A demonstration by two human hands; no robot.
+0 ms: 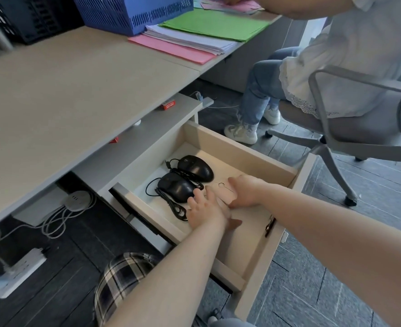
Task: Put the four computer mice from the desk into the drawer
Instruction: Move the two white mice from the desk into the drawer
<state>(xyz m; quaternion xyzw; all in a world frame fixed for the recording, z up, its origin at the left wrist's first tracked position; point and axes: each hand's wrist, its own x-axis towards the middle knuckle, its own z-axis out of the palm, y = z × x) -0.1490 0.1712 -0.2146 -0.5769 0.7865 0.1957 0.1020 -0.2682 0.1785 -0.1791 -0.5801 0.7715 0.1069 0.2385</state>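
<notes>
The pale wooden drawer under the desk stands pulled out. Two black wired mice lie in its far left part: one further back, one nearer, their black cords looped beside them. Both my hands are inside the drawer. My right hand is cupped over a pale mouse on the drawer floor, with a thin cord loop showing just behind it. My left hand lies flat with fingers spread, its fingertips by the nearer black mouse, its palm beside the pale mouse. Most of the pale mouse is hidden.
The desk top holds blue and black crates and stacked pink, white and green paper. Another person sits on a grey office chair to the right. Power strip and cables lie on the floor at left.
</notes>
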